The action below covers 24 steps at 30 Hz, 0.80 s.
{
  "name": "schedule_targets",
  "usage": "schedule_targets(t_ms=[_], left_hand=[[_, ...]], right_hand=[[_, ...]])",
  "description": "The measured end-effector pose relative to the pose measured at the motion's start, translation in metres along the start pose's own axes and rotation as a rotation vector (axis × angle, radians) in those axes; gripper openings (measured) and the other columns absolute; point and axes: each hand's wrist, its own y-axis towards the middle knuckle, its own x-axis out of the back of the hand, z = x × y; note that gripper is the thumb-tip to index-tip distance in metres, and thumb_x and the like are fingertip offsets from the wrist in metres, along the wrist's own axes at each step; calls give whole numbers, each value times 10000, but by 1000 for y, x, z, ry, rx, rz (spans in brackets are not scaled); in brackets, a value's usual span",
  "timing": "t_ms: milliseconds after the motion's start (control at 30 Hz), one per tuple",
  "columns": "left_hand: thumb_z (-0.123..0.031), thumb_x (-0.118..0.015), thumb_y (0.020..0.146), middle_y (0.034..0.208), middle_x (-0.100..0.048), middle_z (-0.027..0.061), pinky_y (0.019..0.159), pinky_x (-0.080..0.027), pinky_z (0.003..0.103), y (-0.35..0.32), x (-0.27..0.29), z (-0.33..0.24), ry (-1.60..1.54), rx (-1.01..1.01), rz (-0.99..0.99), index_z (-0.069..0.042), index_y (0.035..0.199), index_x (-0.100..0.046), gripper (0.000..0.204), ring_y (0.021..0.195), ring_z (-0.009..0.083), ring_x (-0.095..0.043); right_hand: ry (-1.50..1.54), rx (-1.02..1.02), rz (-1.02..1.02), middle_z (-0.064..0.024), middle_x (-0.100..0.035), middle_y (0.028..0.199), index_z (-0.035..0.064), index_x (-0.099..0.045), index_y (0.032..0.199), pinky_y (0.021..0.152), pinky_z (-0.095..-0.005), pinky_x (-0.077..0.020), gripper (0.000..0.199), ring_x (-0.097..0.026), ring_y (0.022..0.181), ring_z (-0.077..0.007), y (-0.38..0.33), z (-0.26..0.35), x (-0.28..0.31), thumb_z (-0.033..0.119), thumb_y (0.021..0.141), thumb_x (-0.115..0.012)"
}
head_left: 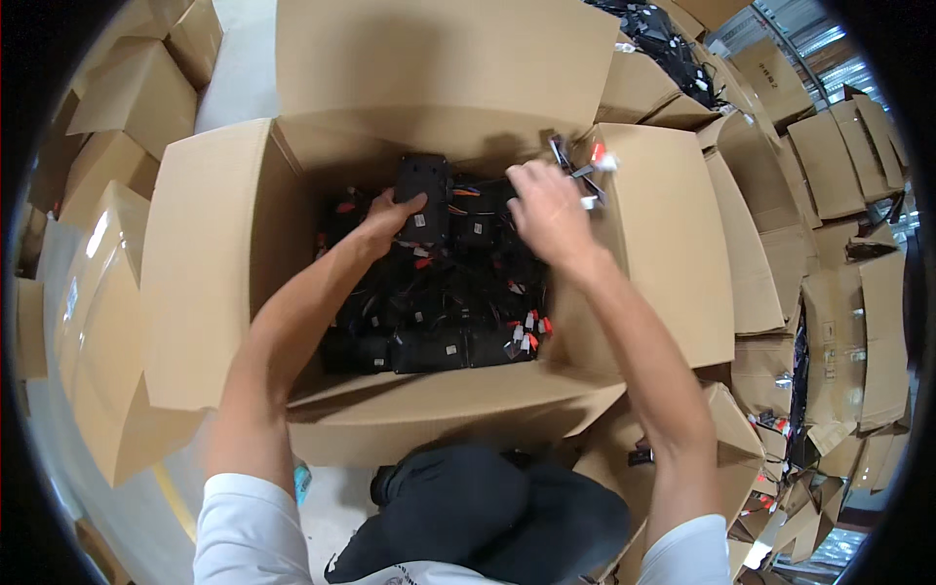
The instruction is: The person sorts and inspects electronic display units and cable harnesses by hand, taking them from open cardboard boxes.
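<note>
My left hand [388,216] grips a flat black plastic module [423,200] with a small white label, its thumb pressed on the top face. It is held over the far part of the open cardboard box [200,263]. Over the box's far right corner my right hand [549,210] is closed, fingers curled, at a bundle of cables [582,174] with red and white connectors. The palm hides the exact grip. Below both hands, several similar black modules [429,349] lie close together in the box, with wires and connectors among them.
The box's flaps [673,244] stand folded outward. Cardboard cartons [136,97] are stacked at the left, and more open ones [838,322] at the right. Black cabled parts [663,49] lie at the far right. My legs [487,507] are at the box's near side.
</note>
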Motion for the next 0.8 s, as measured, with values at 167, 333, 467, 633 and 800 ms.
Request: schedule_targets(t_ms=[167, 333, 467, 633, 800], left_hand=[[-488, -670, 925, 1540, -370, 188, 1125, -390, 531, 65, 48, 83, 392, -154, -294, -77, 1555, -264, 855, 1399, 356, -391], [-385, -719, 885, 1360, -548, 290, 1075, -401, 436, 50, -29, 71, 288, -192, -320, 56, 1400, -470, 722, 1298, 397, -513], [-400, -686, 908, 1448, -483, 256, 1072, -402, 493, 80, -31, 103, 316, -136, -329, -4, 1466, -425, 732, 1308, 432, -480], [-511, -706, 878, 1227, -644, 193, 928, -501, 494, 117, -46, 121, 493, 276, -135, -17, 1349, -548, 701, 1136, 338, -618], [-676, -653, 835, 1426, -510, 206, 967, -475, 492, 157, 67, 40, 670, 173, -86, 99, 1430, -435, 1001, 1227, 346, -555]], right_hand=[[331, 386, 119, -181, -595, 1191, 7, -614, 1072, 991, -454, -459, 352, -558, 1155, -371, -24, 59, -31, 136, 782, -764], [342, 145, 223, -181, -592, 1240, 3, -620, 1154, 1055, -457, -430, 424, -544, 1213, -365, -102, 26, 43, 141, 784, -773], [285, -98, 249, -172, -604, 1272, 18, -633, 1196, 1051, -460, -441, 438, -555, 1224, -361, -173, 19, 123, 153, 802, -769], [204, -543, 69, -172, -643, 1221, 21, -643, 1164, 997, -458, -487, 358, -602, 1157, -373, -302, -7, 197, 138, 841, -746], [212, -1054, -34, -158, -696, 1076, -25, -649, 1170, 878, -349, -532, 346, -675, 1002, -250, -477, -38, 229, 231, 938, -661]])
